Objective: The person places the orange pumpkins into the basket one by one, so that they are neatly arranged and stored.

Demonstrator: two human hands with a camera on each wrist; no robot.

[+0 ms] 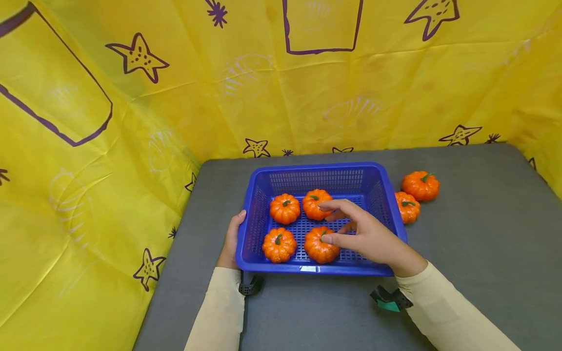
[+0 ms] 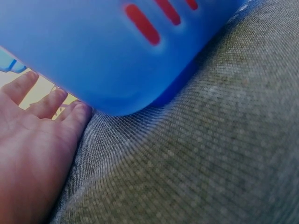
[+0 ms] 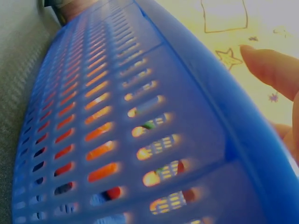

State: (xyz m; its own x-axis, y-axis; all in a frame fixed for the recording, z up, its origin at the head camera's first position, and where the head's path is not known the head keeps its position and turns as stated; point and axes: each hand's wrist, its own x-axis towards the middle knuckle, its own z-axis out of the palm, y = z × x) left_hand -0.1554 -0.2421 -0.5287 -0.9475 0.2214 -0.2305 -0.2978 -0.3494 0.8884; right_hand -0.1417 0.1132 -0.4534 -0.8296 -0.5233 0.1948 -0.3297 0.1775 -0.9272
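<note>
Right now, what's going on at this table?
A person's left hand touches the left side of a blue basket. Their right hand is above the basket, fingers apart, holding nothing that shows. Four orange pumpkins sit inside; two more pumpkins lie on the gray table to its right.

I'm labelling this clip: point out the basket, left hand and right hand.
Basket (image 1: 272, 267): head view, on its near rim.
Left hand (image 1: 230, 239): head view, near the base of its thumb.
Right hand (image 1: 372, 237): head view, on its back.
</note>
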